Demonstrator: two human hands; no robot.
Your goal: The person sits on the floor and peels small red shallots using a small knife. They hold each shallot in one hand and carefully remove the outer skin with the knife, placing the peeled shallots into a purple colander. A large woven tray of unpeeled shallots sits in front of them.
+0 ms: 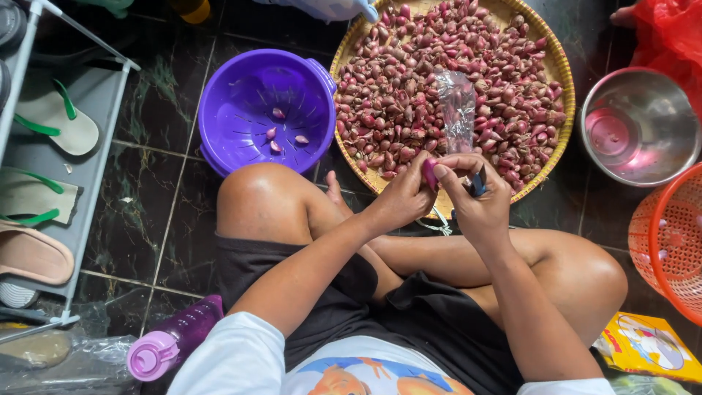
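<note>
I sit cross-legged on a dark tiled floor. My left hand (401,197) pinches a small reddish shallot (429,173) at the near edge of a round woven tray (561,73) heaped with several shallots. My right hand (475,194) grips a small dark-handled knife (478,183), with its thumb and forefinger on the same shallot. A crumpled clear plastic bag (457,110) lies on the heap. To the left, a purple colander (241,110) holds a few peeled shallots (281,135).
A steel bowl (640,124) and an orange mesh basket (669,241) stand at the right, with red plastic behind. A shoe rack (44,146) with sandals lines the left. A purple bottle (172,340) lies by my left hip, a yellow booklet (647,344) by my right knee.
</note>
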